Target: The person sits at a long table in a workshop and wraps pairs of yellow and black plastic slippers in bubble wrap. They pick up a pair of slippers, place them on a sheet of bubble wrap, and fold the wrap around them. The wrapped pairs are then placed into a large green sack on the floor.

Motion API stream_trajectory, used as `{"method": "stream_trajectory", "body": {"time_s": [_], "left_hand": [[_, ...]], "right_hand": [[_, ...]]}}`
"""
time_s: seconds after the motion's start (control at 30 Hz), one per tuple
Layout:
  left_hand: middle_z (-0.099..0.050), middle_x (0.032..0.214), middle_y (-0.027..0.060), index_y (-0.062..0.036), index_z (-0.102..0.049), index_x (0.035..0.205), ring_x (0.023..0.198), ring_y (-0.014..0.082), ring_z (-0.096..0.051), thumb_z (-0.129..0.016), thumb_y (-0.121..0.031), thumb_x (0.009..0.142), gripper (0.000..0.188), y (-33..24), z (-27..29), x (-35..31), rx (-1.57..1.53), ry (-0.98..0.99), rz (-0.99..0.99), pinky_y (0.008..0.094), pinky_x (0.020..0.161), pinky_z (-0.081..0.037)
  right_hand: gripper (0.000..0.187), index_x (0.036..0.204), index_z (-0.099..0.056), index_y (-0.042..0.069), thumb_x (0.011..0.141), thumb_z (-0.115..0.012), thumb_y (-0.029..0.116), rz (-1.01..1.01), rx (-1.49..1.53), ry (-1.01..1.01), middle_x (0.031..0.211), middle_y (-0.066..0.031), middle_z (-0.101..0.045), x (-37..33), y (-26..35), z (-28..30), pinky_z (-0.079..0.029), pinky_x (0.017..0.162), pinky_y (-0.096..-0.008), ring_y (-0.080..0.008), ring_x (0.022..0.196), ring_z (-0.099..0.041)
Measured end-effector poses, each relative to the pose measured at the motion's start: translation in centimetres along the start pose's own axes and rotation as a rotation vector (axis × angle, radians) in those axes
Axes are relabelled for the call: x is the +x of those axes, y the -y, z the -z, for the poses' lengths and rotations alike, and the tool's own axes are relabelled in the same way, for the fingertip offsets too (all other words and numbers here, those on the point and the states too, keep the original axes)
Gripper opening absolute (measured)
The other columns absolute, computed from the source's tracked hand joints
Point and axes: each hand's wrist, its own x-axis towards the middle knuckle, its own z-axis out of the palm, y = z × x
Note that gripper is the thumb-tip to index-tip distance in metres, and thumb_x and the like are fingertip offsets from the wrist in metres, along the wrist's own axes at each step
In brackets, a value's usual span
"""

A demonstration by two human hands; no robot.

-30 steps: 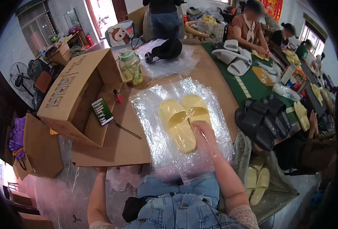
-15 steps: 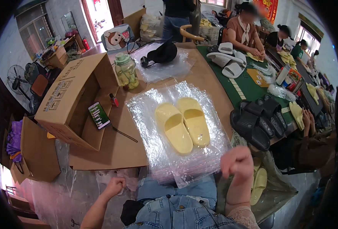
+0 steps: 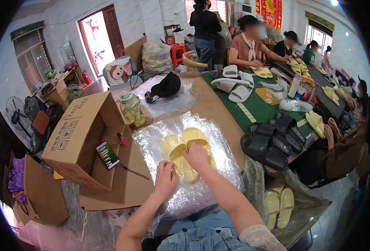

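Observation:
A pair of pale yellow slide slippers (image 3: 193,135) lies side by side on a stack of clear plastic bags (image 3: 228,161), toes pointing away from me. My right hand (image 3: 197,157) is over the pair, its fingers closed at the straps' inner edges, where the two slippers meet. At the near left side, my left hand (image 3: 165,180) has its fingers curled beside the left slipper's heel. What those left fingertips pinch, if anything, is hidden. Both forearms cover part of the bag stack.
An open carton (image 3: 76,129) lies left, a phone (image 3: 107,155) inside. Behind are a glass jar (image 3: 131,109) and black cap (image 3: 166,87). Black slides (image 3: 268,144) and white slides (image 3: 237,85) sit right. A sack (image 3: 306,205) holds yellow slippers. Co-workers sit beyond.
Both hands have come from the near edge to the yellow slippers, the right one reaching over them. The head view has tilted up, so the table shows lower.

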Motion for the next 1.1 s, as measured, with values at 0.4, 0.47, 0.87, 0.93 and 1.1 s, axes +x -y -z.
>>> {"method": "stream_trajectory", "body": {"time_s": [0.4,0.47,0.87,0.93,1.1], "left_hand": [[-0.049,0.133,0.0336,0.0079,-0.044,0.138,0.122,0.0466,-0.049,-0.050,-0.013,0.097,0.046,1.5,-1.5,-0.3,-0.129,-0.108,0.210,0.0497,0.103,-0.043],[-0.050,0.133,0.0342,0.0094,-0.045,0.137,0.122,0.0483,-0.049,-0.052,-0.014,0.097,0.047,1.3,-1.2,-0.5,-0.005,-0.089,0.192,0.0513,0.105,-0.040],[-0.055,0.131,0.0288,0.0063,-0.052,0.134,0.122,0.0469,-0.049,-0.052,-0.020,0.101,0.043,1.6,-2.0,-0.5,0.026,-0.075,0.027,0.0515,0.105,-0.039],[-0.055,0.131,0.0283,0.0063,-0.052,0.134,0.122,0.0464,-0.049,-0.053,-0.019,0.100,0.042,2.0,-1.9,-0.5,0.021,-0.079,0.015,0.0515,0.105,-0.040],[-0.054,0.134,0.0289,0.0069,-0.051,0.136,0.124,0.0461,-0.048,-0.055,-0.017,0.100,0.043,2.9,-1.7,-1.0,0.080,-0.083,0.013,0.0517,0.107,-0.039]], "right_hand": [[0.017,0.092,-0.065,0.008,0.087,-0.065,0.024,0.015,0.168,-0.096,0.079,-0.0162,-0.069,-3.4,-4.4,6.3,-0.053,0.069,-0.0480,-0.0384,0.075,-0.068],[0.017,0.093,-0.066,0.008,0.086,-0.065,0.024,-0.009,0.242,-0.162,0.080,-0.0155,-0.070,-7.0,-6.8,11.8,-0.053,0.069,-0.0464,-0.0374,0.075,-0.069],[0.024,0.089,-0.071,0.006,0.079,-0.071,0.029,-0.564,-0.907,0.012,0.078,-0.0174,-0.069,-31.7,-34.0,37.4,-0.053,0.073,-0.0508,-0.0381,0.077,-0.068],[0.030,0.092,-0.075,0.007,0.076,-0.073,0.032,-0.568,-0.872,0.254,0.085,-0.0175,-0.072,-33.6,-34.8,35.0,-0.054,0.075,-0.0488,-0.0359,0.081,-0.070],[0.028,0.088,-0.077,0.010,0.077,-0.069,0.035,-0.382,-0.683,0.540,0.091,-0.0155,-0.074,-30.7,-34.8,23.4,-0.055,0.079,-0.0497,-0.0348,0.088,-0.072]]}}
